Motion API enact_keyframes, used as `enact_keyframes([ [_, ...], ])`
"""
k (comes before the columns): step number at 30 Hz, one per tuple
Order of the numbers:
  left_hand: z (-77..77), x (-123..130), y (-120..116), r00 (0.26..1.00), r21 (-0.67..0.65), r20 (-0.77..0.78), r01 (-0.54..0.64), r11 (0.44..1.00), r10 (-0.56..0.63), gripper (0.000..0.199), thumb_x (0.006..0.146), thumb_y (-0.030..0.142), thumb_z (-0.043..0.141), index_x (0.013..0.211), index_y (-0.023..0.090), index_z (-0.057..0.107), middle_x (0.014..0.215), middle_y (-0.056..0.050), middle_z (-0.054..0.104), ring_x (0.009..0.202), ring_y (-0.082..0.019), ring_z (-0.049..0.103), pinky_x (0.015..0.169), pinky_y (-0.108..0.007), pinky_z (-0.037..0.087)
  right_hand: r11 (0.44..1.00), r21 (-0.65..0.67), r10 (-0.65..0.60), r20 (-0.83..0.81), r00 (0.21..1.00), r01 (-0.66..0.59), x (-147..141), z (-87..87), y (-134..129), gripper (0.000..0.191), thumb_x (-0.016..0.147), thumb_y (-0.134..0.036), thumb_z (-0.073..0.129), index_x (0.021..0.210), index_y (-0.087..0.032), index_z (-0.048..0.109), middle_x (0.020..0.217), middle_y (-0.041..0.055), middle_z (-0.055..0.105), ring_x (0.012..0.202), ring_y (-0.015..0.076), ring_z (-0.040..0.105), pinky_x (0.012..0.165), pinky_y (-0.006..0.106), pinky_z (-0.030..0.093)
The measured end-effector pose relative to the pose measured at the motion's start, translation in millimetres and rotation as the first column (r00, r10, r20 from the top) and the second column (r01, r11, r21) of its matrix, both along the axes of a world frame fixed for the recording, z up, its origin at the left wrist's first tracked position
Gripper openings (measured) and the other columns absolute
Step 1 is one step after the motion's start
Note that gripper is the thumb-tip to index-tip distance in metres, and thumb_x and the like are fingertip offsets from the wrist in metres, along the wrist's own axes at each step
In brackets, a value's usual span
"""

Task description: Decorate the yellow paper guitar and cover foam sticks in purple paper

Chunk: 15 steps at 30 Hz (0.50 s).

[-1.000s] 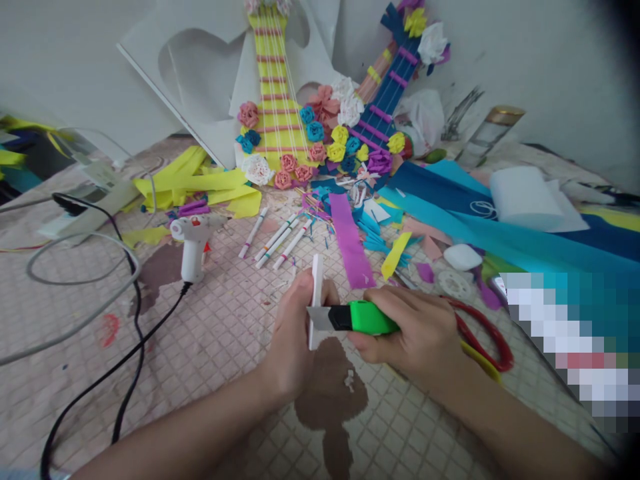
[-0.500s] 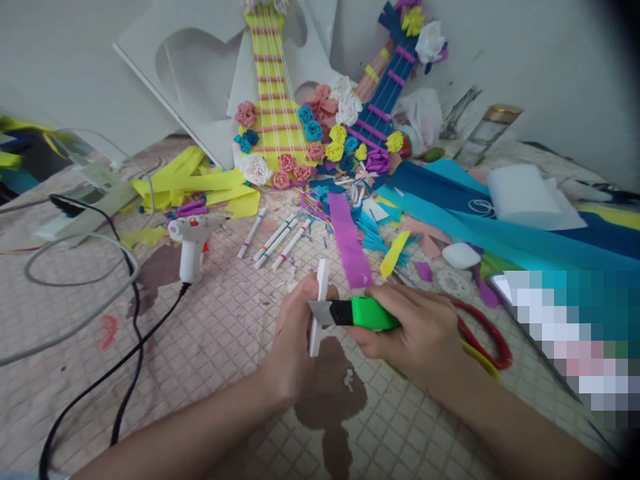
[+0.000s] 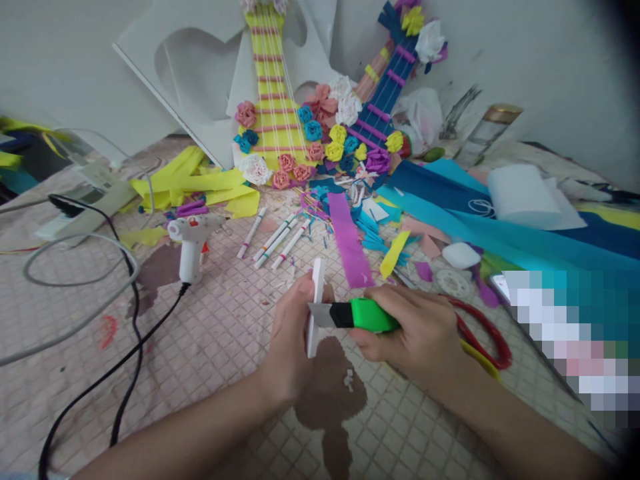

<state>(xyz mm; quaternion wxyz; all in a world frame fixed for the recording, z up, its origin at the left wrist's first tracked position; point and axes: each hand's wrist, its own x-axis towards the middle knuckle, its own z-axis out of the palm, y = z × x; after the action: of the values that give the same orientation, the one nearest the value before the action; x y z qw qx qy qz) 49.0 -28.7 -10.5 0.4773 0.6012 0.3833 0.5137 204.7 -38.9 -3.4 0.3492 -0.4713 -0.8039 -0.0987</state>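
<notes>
The left hand (image 3: 293,340) grips a white foam strip (image 3: 315,310); the right hand (image 3: 413,330), closed round a green utility knife (image 3: 373,315), holds its blade against the strip.

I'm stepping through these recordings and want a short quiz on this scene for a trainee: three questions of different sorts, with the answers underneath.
1. Which item is in the right hand?
A) A marker cap
B) A green cutter
C) A paper flower

2. True or false: in the picture, the white glue gun is to the left of the white markers.

3. Fill in the missing word: the left hand holds a narrow white ____, with the cutter's blade across it.

Key: 1: B; 2: true; 3: strip.
</notes>
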Motion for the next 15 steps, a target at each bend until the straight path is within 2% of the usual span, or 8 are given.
enact_keyframes([
  [2,0.3,-0.4,0.0,0.999,0.031,-0.035,-0.015,0.999,0.016,0.029,0.087,0.007,0.028,0.062,0.019,0.036,0.057,0.003,0.037,0.054,-0.011,0.034,0.050,-0.025,0.031,1.000,0.017,-0.005,0.004,1.000,0.005,-0.3,0.4,-0.1,0.050,0.085,-0.058,0.038,0.060,-0.018,0.054,0.047,0.0010,0.054,0.043,0.0126,0.052,0.042,0.026,0.036],
  [6,-5.0,-4.1,-0.4,0.993,0.202,-0.117,0.029,0.979,-0.005,0.018,0.083,0.013,0.043,0.067,0.020,0.037,0.063,0.003,0.038,0.057,-0.012,0.036,0.053,-0.027,0.032,1.000,0.030,-0.008,0.007,1.000,0.008,-1.0,0.5,0.1,0.049,0.086,-0.057,0.038,0.061,-0.018,0.054,0.049,0.0015,0.057,0.044,0.0128,0.054,0.042,0.026,0.037],
  [8,-5.6,-5.5,-0.8,0.986,0.227,-0.166,0.032,0.973,0.006,0.018,0.083,0.016,0.045,0.067,0.020,0.037,0.063,0.003,0.039,0.057,-0.012,0.036,0.053,-0.027,0.031,1.000,0.020,-0.006,-0.005,1.000,0.006,-1.1,0.1,0.0,0.049,0.086,-0.057,0.038,0.062,-0.018,0.054,0.050,0.0010,0.057,0.044,0.0127,0.054,0.042,0.026,0.037],
  [12,0.3,-3.5,-2.2,0.986,0.165,-0.166,0.011,0.986,0.017,0.023,0.084,0.021,0.047,0.063,0.020,0.038,0.058,0.003,0.039,0.054,-0.012,0.036,0.050,-0.027,0.029,1.000,-0.005,0.008,-0.028,1.000,-0.008,-0.7,0.1,-0.2,0.049,0.085,-0.058,0.038,0.063,-0.017,0.054,0.048,0.0005,0.055,0.044,0.0125,0.053,0.042,0.025,0.037],
  [15,4.2,1.1,-2.9,0.999,-0.002,-0.004,0.032,1.000,-0.032,0.028,0.088,0.025,0.042,0.060,0.020,0.037,0.056,0.003,0.035,0.052,-0.011,0.034,0.049,-0.026,0.031,1.000,-0.027,0.011,-0.032,0.999,-0.012,0.1,0.6,0.9,0.044,0.085,-0.055,0.042,0.062,-0.019,0.052,0.047,-0.0009,0.052,0.042,0.0112,0.050,0.041,0.025,0.036],
])
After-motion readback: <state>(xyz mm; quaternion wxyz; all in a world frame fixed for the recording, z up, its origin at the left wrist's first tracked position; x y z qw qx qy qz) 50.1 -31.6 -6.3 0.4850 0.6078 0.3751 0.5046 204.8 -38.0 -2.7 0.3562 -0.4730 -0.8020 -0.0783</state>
